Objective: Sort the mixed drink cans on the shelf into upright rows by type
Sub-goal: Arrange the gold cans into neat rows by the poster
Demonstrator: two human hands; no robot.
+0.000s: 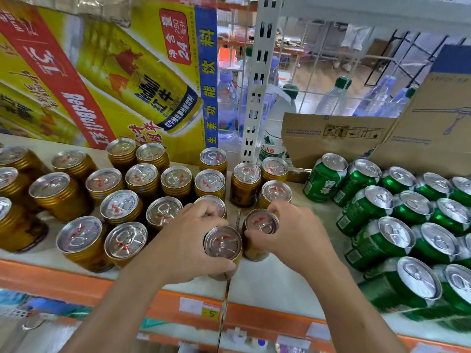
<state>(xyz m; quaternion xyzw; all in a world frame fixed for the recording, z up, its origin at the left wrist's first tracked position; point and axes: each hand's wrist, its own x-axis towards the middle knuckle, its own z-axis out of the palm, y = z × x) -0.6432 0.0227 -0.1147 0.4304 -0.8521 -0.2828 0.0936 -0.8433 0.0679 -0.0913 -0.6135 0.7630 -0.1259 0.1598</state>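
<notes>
A white shelf [275, 284] with an orange front edge is carrying the cans in a shop aisle. The left hand [188, 240] is curling round the front can [223, 247], thumb on the near side and fingers reaching behind it, while the right hand [288, 230] is gripping the next can [261, 225] from the right, fingertips on its rim. Both cans are gold, standing upright and nearly touching each other, right at the seam between two shelf boards and close to the front edge. Spreading out to the left, the gold cans [175, 179] are standing in loose rows; well to the right, the green cans [395, 233] are packing together in their own block, seeming to lean, though the lens may be causing that. Behind them a yellow carton [102, 72], a brown box [331, 138] and bottles [225, 103] are filling the back. The sorting is looking nearly finished. The risk is sitting in the crowding: the left fingers are working between close neighbours, so a sideways shove could be toppling one into the others, and a can dragged across the seam could be catching and tipping off the edge.
</notes>
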